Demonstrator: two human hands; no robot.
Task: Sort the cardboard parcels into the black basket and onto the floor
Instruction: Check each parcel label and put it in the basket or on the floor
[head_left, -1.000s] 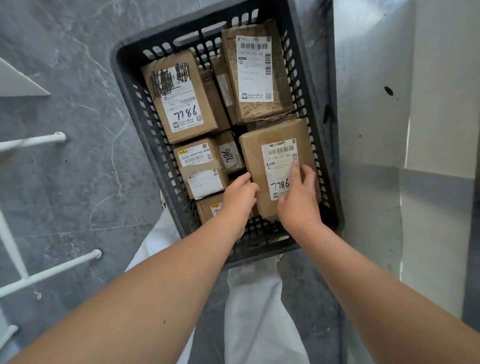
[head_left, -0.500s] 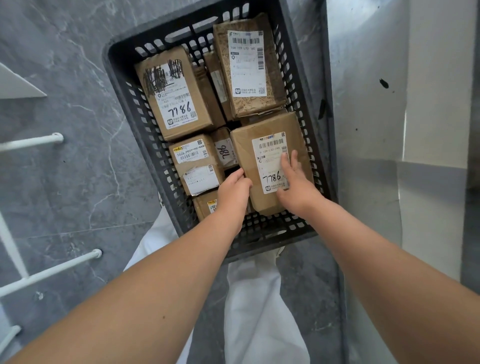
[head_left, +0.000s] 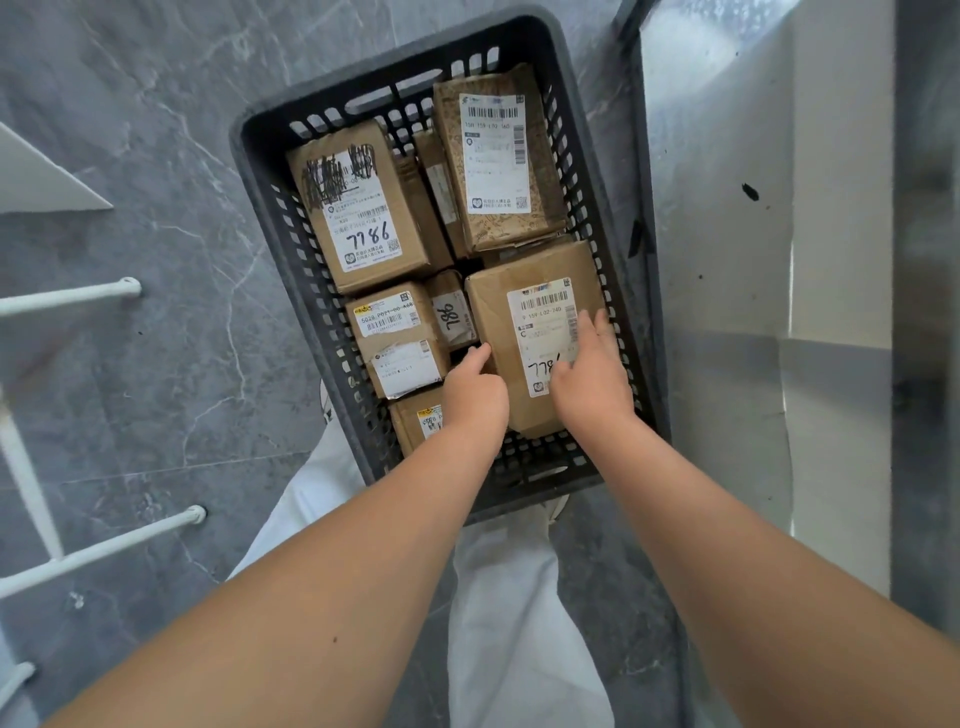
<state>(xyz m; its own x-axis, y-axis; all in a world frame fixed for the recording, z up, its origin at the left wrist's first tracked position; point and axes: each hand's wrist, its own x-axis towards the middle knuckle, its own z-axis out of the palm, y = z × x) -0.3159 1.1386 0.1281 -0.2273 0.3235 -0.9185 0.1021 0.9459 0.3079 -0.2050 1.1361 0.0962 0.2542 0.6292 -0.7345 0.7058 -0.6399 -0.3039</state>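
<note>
Near-right parcel (head_left: 524, 280) in the black basket (head_left: 270, 171): your left hand (head_left: 475, 397) curls at its left edge, right hand (head_left: 592, 384) lies flat on its label (head_left: 540, 322) — a one-sided lift may jam it against neighbouring parcels (head_left: 395, 343).

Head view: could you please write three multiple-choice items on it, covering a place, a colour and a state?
1. Where in the basket does the parcel under the right hand lie?
A. near right corner
B. far left corner
C. on the floor outside
2. What colour is the basket?
A. white
B. black
C. red
3. How does the right hand lie?
A. gripping the basket rim
B. fingers straight on the parcel's label
C. raised, touching nothing
Answers: A, it fills the near right corner; B, its lattice walls are black; B, its fingers rest flat on the white label.
</note>
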